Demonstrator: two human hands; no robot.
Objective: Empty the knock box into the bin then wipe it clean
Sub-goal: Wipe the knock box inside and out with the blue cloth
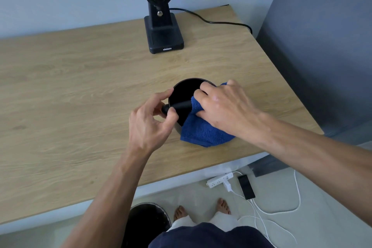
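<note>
A round black knock box (184, 91) stands on the wooden table (80, 90) near its front right edge. A black knock bar (181, 105) spans its opening. My left hand (150, 122) pinches the left end of that bar at the rim. My right hand (220, 106) presses a blue cloth (201, 131) onto the box's right side, with fingers reaching over the rim; the cloth drapes down the outside to the table. The inside of the box looks dark. A black bin (149, 221) sits on the floor below the table edge.
A black coffee grinder (161, 16) stands at the back of the table, its cord (217, 22) trailing right. On the floor to the right lie a white power strip (219, 179), a phone (246, 186) and white cables. My bare feet stand beside the bin.
</note>
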